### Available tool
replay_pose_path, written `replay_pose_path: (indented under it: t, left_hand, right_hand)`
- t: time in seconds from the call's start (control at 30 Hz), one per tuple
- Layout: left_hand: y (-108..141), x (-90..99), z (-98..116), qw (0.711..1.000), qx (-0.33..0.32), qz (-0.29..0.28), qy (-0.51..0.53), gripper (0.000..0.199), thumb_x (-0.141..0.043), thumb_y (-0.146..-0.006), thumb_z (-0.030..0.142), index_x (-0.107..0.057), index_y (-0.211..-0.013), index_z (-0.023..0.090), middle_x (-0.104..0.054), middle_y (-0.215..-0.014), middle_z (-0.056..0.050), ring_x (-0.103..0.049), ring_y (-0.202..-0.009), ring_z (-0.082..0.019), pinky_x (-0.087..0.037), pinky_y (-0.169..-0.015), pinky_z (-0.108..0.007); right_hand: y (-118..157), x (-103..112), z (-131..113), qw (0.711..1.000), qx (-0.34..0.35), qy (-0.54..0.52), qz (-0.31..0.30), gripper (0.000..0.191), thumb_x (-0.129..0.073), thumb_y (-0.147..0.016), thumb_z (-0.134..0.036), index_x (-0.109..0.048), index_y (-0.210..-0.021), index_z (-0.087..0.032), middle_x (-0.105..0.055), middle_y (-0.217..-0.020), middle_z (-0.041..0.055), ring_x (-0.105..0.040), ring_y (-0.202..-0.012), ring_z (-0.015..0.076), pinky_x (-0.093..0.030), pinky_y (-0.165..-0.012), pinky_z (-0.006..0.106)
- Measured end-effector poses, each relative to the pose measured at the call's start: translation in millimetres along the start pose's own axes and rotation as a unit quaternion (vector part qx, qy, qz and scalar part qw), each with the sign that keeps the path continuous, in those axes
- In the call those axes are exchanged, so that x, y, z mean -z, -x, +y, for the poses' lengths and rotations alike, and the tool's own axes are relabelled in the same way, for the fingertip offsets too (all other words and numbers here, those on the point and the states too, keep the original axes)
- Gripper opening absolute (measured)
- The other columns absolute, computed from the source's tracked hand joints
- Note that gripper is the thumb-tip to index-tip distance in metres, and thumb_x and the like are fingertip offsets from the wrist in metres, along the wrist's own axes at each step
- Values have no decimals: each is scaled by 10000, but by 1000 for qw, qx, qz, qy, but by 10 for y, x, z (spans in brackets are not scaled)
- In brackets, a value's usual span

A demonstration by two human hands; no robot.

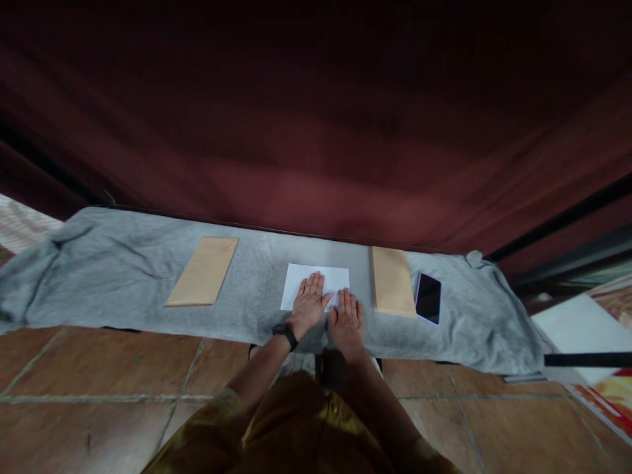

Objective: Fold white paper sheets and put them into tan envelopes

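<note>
A white sheet of paper [292, 280] lies on a grey cloth in front of me. My left hand [309, 299] rests flat on it, fingers stretched toward the far edge, a dark band around the wrist. My right hand [347, 319] lies flat over the sheet's near right corner, fingers extended. Neither hand grips anything. To the left of the paper is a brown envelope [205, 271]. On the right lie brown envelopes [394, 282], perhaps stacked; I cannot tell how many.
A phone [428, 299] with a dark screen lies beside the right envelopes. The grey cloth [123, 263] covers a long narrow surface. Behind it hangs a dark red curtain [316, 145]. Tiled floor [113, 368] shows in front, and a white board [587, 329] stands at the right.
</note>
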State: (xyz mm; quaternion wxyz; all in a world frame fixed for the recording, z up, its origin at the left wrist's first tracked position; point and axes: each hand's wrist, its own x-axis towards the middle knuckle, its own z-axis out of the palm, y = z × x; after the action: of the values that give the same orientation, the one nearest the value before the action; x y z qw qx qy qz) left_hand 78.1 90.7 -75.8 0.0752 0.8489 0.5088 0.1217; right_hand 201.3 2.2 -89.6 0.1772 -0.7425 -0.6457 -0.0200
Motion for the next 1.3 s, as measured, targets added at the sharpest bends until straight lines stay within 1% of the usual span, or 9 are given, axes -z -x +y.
replay_pose_path:
  t: [0.2, 0.43, 0.6, 0.67, 0.77, 0.9, 1.0, 1.2, 1.3]
  left_hand:
    - [-114, 23, -208, 999, 36, 10, -16, 631, -299, -1072, 421, -320, -1623, 115, -359, -1662, -158, -265, -1579, -266, -211, -1289, -501]
    - [-44, 96, -404, 995, 95, 24, -30, 652, -303, -1070, 436, -341, -1608, 70, -335, -1668, -183, -240, -1586, -292, -186, -1294, -503]
    - [2, 106, -418, 993, 100, 34, -43, 626, -293, -1068, 396, -339, -1611, 87, -326, -1674, -174, -238, -1587, -289, -195, -1289, -510]
    - [7, 121, -417, 994, 98, 33, -47, 615, -295, -1065, 363, -335, -1612, 85, -325, -1675, -171, -240, -1586, -288, -200, -1286, -508]
    - [13, 159, -426, 995, 85, 14, -52, 607, -302, -1051, 301, -328, -1613, 75, -314, -1680, -175, -230, -1588, -292, -204, -1285, -509]
    - [16, 197, -433, 994, 86, -21, -68, 602, -283, -1029, 217, -338, -1617, 101, -284, -1699, -147, -199, -1597, -282, -198, -1289, -494]
    - [10, 196, -423, 993, 93, -19, -76, 603, -281, -1033, 226, -327, -1624, 116, -281, -1700, -140, -206, -1596, -278, -203, -1288, -499]
    - [-3, 174, -406, 993, 99, 4, -61, 590, -283, -1065, 310, -349, -1615, 106, -298, -1688, -157, -246, -1585, -290, -212, -1284, -504]
    - [-2, 162, -412, 994, 98, 10, -54, 614, -307, -1074, 396, -343, -1619, 113, -300, -1685, -162, -251, -1582, -301, -218, -1282, -514]
  right_hand:
    - [-2, -12, 3, 1000, 8, 1, 22, 571, -316, -1093, -324, -364, -1600, -65, -420, -1625, 212, -400, -1502, 305, -284, -1229, 521]
    - [24, -4, 4, 1000, 1, -1, 18, 564, -342, -1093, -315, -367, -1597, -63, -406, -1633, 209, -403, -1500, 314, -280, -1232, 534]
    - [-127, 25, -176, 1000, -12, -18, 21, 566, -307, -1106, -340, -370, -1595, -63, -384, -1642, 213, -362, -1525, 333, -233, -1241, 586]
    - [-282, 22, -323, 999, 11, -42, -5, 562, -283, -1111, -358, -368, -1606, -106, -364, -1663, 166, -336, -1544, 303, -239, -1253, 542]
    - [-540, -14, -540, 995, 42, -72, -61, 555, -257, -1114, -352, -391, -1598, -116, -350, -1673, 127, -305, -1562, 260, -216, -1279, 495]
    - [-755, -96, -659, 987, 56, -82, -129, 550, -262, -1117, -359, -392, -1597, -125, -324, -1683, 109, -286, -1573, 235, -173, -1296, 467]
    - [-806, -167, -605, 986, 60, -80, -132, 548, -271, -1117, -369, -394, -1597, -134, -309, -1689, 98, -282, -1573, 234, -151, -1299, 460]
    - [-871, -277, -356, 995, 45, -57, -74, 550, -344, -1100, -379, -417, -1587, -133, -361, -1664, 123, -343, -1543, 277, -201, -1275, 510]
    - [-885, -294, -238, 997, 27, -39, -59, 551, -351, -1095, -374, -419, -1587, -134, -368, -1660, 135, -353, -1536, 286, -220, -1264, 522]
